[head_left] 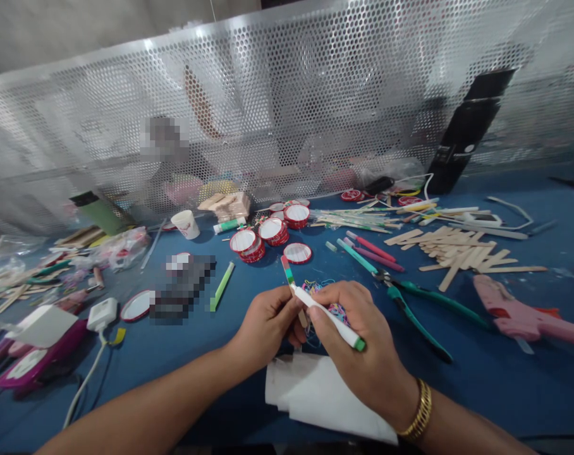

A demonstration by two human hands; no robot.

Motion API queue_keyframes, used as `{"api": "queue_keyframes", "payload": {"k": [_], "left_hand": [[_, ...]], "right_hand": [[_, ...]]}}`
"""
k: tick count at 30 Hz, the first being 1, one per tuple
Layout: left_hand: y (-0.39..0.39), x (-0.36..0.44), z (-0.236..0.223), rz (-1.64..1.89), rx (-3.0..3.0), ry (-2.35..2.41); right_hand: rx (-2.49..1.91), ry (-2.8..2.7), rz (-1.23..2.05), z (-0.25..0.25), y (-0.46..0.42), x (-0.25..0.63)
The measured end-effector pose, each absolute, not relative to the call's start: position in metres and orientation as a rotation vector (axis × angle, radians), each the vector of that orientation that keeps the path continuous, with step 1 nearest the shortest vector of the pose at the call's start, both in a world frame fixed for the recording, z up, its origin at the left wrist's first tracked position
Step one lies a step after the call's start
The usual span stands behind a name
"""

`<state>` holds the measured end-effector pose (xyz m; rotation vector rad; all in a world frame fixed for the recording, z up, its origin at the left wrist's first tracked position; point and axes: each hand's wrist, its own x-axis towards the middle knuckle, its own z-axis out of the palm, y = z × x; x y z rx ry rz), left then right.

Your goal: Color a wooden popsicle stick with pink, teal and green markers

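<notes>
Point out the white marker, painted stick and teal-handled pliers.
White marker (335, 323), head view: on its barrel.
Painted stick (287, 270), head view: on its coloured end.
Teal-handled pliers (439, 299), head view: on one handle.

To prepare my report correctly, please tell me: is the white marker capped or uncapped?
Uncapped: the white marker shows its narrow bare tip at the coloured stick.

White marker (335, 324) at red-green stick (287, 271)
</notes>
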<state>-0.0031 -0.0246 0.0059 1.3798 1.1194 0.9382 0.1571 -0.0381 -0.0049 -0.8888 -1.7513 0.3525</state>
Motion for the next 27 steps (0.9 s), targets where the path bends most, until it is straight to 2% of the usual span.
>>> {"api": "queue_keyframes", "payload": {"k": [27], "left_hand": [[-0.0252,-0.0033,0.0049,0.93,1.399,1.135]], "right_hand": [[-0.892,-1.745,0.366,-0.0048,-0.0376,0.157]]}}
